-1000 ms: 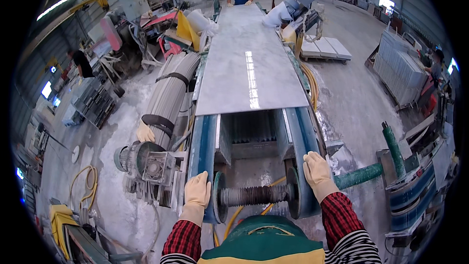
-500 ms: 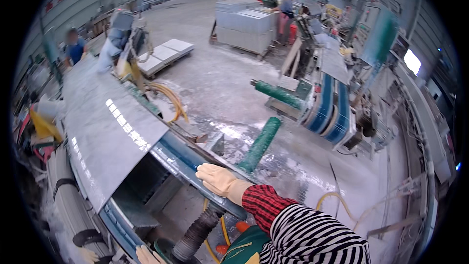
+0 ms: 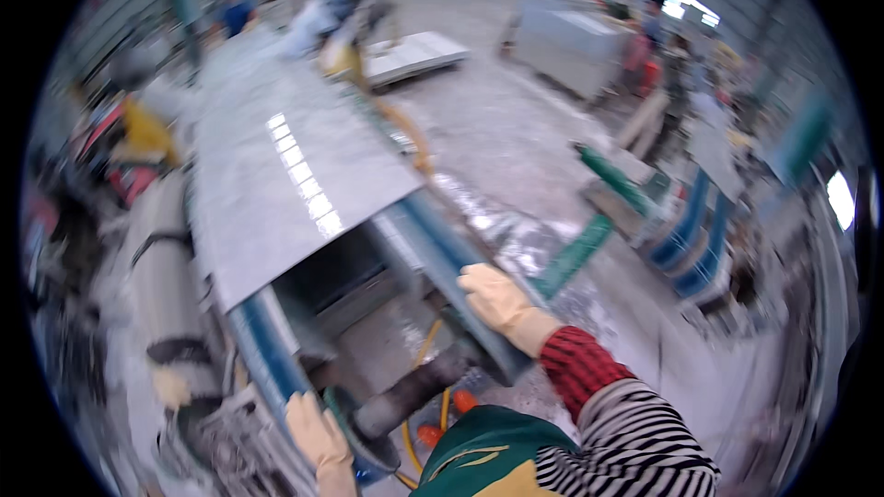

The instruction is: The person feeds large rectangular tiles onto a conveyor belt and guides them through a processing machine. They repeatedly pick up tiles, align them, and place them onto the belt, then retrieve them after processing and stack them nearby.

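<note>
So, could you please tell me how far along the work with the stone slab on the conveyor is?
The grey slab already lies on the blue rails, its near edge short of the end roller. The gloved left hand and right hand each rest on a rail end. The slab has not reached the hands.
</note>
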### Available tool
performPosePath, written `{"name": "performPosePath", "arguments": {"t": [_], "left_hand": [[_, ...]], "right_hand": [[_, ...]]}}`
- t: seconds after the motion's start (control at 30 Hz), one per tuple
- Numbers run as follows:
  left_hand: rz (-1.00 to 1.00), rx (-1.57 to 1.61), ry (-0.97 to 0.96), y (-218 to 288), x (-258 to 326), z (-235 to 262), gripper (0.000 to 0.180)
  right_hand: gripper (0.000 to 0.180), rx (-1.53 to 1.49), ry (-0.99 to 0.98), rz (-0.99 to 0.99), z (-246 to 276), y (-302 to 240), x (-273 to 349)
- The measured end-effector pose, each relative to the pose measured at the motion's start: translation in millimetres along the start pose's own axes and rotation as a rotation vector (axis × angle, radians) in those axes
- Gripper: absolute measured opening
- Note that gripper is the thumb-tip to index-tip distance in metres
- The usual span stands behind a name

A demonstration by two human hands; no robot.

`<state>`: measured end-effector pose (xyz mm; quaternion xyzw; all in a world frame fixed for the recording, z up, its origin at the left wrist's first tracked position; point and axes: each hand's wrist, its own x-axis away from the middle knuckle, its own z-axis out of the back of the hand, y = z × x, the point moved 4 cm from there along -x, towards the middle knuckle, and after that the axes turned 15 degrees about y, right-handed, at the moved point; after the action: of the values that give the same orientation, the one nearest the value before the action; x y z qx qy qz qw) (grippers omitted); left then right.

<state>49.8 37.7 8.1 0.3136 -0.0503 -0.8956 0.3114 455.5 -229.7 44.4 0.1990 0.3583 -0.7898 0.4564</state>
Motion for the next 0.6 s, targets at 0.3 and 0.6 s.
{"name": "performPosePath", "arguments": {"t": [0.3,0.6], "left_hand": [[0.152,-0.046,0.051,-1,9,29,0.055],[0.233,-0.029,-0.027,12,2,35,0.054]], "right_hand": [[0.046,-1.101,-0.025,-1.177,-231,-94,-54],[0.047,-1.537,0.345,-1.667,-370,-91,-162]]}}
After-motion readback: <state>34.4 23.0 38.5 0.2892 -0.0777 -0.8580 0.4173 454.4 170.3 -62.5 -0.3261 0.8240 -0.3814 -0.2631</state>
